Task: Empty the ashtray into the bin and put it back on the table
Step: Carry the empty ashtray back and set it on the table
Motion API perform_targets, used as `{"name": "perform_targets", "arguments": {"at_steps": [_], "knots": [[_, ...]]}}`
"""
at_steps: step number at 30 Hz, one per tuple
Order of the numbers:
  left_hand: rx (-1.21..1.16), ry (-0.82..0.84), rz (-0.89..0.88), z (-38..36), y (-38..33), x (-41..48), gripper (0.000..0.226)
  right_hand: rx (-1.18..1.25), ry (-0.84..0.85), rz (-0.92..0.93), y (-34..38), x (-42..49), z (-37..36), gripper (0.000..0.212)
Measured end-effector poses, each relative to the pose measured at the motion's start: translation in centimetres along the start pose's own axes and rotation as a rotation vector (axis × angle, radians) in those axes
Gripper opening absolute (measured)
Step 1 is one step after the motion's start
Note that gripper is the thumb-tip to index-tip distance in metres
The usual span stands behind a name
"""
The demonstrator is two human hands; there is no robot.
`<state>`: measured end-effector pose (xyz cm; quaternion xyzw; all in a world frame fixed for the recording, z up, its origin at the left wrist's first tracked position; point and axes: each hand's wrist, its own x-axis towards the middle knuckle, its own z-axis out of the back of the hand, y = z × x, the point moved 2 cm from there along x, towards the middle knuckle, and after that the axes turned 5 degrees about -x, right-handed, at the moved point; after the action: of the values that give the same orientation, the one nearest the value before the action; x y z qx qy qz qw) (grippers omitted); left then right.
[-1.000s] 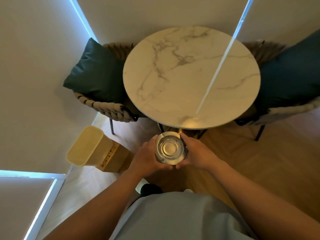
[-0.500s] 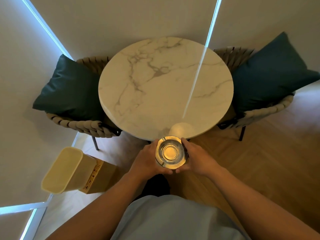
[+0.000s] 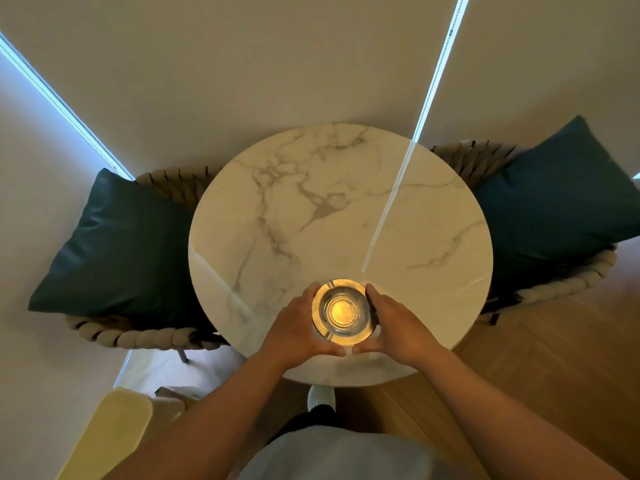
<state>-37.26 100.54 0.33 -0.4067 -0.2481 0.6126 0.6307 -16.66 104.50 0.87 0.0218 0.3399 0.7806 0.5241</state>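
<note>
As both hands' grip [image 3: 344, 349] clasps it, ashtray [image 3: 343, 310] level, mouth up, over table [image 3: 433, 244].

The round table [image 3: 346, 209] has a white marble top with grey veins. The glass ashtray [image 3: 344, 310] is over its near part; whether it touches the top, I cannot tell. Nothing else lies there.

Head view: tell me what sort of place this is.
Probably a hotel room or lounge seating corner: a round marble table, woven armchairs with teal cushions, and drawn blinds behind.
</note>
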Motion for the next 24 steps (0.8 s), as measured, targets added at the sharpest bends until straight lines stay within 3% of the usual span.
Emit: {"name": "perform_targets", "arguments": {"at_steps": [9, 15, 24], "knots": [[0.064, 0.07, 0.04, 4.3, 3.3, 10.7, 0.116, -0.003, -0.033, -0.058, -0.1, 10.3, 2.3, 0.121], [0.121, 0.031, 0.068, 4.3, 4.4, 16.9, 0.116, -0.016, -0.037, -0.072, -2.2, 16.1, 3.7, 0.104], [0.281, 0.016, 0.144, 2.7, 7.1, 22.1, 0.116, -0.104, 0.005, -0.084, -5.0, 22.0, 2.8, 0.11]]}}
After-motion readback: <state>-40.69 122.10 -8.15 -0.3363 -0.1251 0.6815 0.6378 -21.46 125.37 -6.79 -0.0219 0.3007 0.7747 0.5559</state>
